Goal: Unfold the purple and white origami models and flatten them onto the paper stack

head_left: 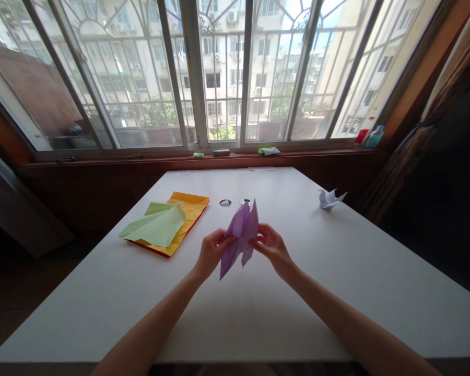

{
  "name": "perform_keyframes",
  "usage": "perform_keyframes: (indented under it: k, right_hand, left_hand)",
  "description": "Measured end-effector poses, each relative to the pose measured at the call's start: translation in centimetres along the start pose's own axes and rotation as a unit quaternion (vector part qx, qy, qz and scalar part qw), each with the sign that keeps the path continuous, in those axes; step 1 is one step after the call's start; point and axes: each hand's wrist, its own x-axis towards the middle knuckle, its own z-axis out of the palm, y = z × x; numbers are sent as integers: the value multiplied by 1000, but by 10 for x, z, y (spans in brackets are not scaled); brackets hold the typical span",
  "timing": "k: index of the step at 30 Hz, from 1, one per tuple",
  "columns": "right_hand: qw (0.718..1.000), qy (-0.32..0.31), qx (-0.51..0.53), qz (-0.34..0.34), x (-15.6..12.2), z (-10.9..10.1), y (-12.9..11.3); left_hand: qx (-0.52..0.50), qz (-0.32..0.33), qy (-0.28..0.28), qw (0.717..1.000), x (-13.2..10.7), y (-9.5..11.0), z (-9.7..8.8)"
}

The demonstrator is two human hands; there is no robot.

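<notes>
A folded piece of purple origami paper (239,230) is held up over the middle of the white table (290,318). It has pointed flaps at its top and bottom. My left hand (213,250) pinches its left side between thumb and fingers. On the opposite side, my right hand (273,248) grips the edge, its fingers partly behind the paper. Left of my hands lies a folded light green paper (156,224), resting on yellow paper (191,209) with a red edge below.
A white folded paper crane (329,199) stands at the table's right. Two round inserts, one of them the silver ring (225,203), sit in the tabletop beyond my hands. Small packets (268,151) and bottles (375,136) line the windowsill below barred windows.
</notes>
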Motion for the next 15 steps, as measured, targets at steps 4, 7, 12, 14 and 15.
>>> perform_keyframes:
  k: [4, 7, 12, 14, 15]
  right_hand:
    - [994, -46, 79, 53, 1, -3, -10]
    - [992, -49, 84, 76, 2, -5, -12]
    - [991, -14, 101, 81, 5, -8, -8]
    - [989, -9, 118, 85, 6, -10, -8]
    - [988, -8, 125, 89, 7, -10, -8]
  left_hand:
    - [-28, -21, -17, 999, 1, -1, 0]
    - [-45, -40, -28, 998, 2, -2, -1]
    - [-88, -91, -71, 989, 6, -7, -4]
    - [-115, -122, -98, 981, 6, -6, -4]
    - [-130, -138, -110, 976, 6, -5, -4]
